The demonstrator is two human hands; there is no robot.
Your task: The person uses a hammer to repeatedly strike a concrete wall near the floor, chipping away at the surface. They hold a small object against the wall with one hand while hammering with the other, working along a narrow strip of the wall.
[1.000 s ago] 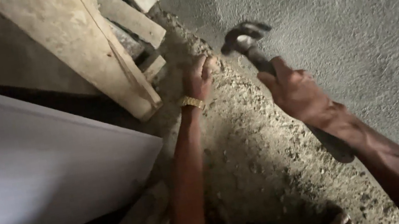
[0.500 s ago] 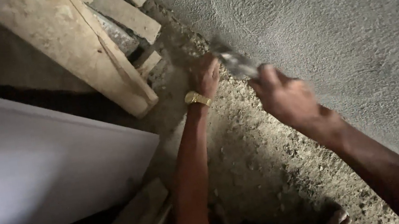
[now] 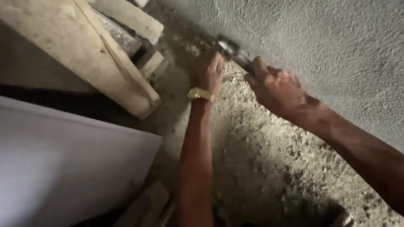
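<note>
The gritty, rubble-strewn floor (image 3: 269,173) runs along the foot of a rough grey wall (image 3: 349,27). Left of the fingers (image 3: 213,66), pale wooden planks (image 3: 80,46) lie stacked on it. Nearer, below them, a white panel (image 3: 35,176) rests.

Rough wall, gritty ground and stacked timber in dim light

We see a rough grey plastered wall (image 3: 347,17) filling the right side, its surface grainy and lit more brightly toward the top. At its foot runs a strip of loose gravelly ground (image 3: 269,173), pale where the light falls and dark toward the bottom edge. On the left we see a large smooth white board (image 3: 35,176) lying at a slant, and above it several dusty wooden planks (image 3: 68,42) stacked at angles, one overlapping another. Deep shadow sits between the board and the planks.
</note>
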